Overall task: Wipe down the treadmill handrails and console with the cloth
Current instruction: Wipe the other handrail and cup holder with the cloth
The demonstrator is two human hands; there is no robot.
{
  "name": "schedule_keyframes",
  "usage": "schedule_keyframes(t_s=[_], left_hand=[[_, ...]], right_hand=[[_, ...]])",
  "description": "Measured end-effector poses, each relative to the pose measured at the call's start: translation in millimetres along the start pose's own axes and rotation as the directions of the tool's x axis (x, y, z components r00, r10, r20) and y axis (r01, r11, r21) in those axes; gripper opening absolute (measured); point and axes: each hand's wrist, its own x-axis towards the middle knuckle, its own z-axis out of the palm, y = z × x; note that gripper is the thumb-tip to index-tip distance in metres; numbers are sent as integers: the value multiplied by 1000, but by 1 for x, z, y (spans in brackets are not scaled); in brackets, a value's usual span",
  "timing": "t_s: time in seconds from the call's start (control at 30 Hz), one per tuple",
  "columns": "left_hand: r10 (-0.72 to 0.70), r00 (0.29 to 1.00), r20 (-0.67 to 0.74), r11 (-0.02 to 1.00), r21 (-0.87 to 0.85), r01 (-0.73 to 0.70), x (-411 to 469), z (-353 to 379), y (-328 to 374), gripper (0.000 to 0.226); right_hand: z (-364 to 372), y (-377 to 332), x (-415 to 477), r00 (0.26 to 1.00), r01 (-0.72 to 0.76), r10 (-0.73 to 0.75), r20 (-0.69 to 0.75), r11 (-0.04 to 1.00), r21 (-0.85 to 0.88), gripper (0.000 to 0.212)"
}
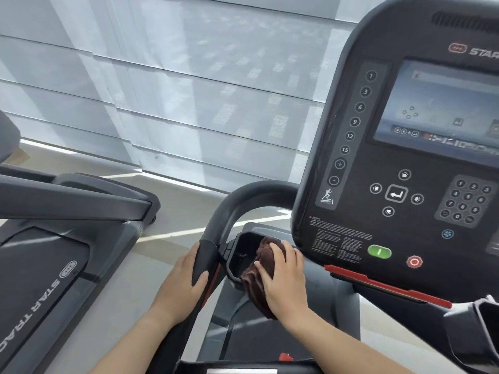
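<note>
From the head camera, looking down over the front of the treadmill, the left hand (186,276) is wrapped around the dark left handrail (209,238), fingers curled over the grip and the thumb lying along its near side. The rail curves up and to the right, passing behind the console (351,225).

The right hand (283,279) lies spread and fairly flat on a dark brown cloth (255,276), pressing the bunched fabric against the rim of the black cup holder (237,255) just below the console's lower left corner. Part of the cloth hangs down below the palm.

The console fills the upper right, tilted in view, with a lit screen (437,109), a column of numbered buttons, a green start button (379,251) and a red stop button (414,261) near its bottom edge. A second treadmill (48,265) stands to the left, well apart, in front of pale window blinds (175,90).
</note>
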Motion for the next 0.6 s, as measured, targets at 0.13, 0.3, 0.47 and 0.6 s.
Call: schedule_keyframes(t_s=[0.13, 0.3, 0.47, 0.6], left_hand=[[-7, 1000, 2, 1000, 26, 7, 0, 2, -1, 65], [-8, 1000, 4, 999, 42, 7, -1, 2, -1, 65], [-4, 1000, -9, 999, 42, 5, -2, 3, -1, 65], [-15, 1000, -10, 999, 37, 16, -3, 3, -4, 65]], right_hand=[[1, 6, -9, 998, 29, -29, 51, 1000, 4, 51], [-5, 7, -8, 995, 87, -86, 44, 996, -11, 44], [-13, -6, 9, 956, 276, -281, -82, 959, -64, 40], [-8, -21, 45, 944, 325, -329, -19, 939, -114, 40]])
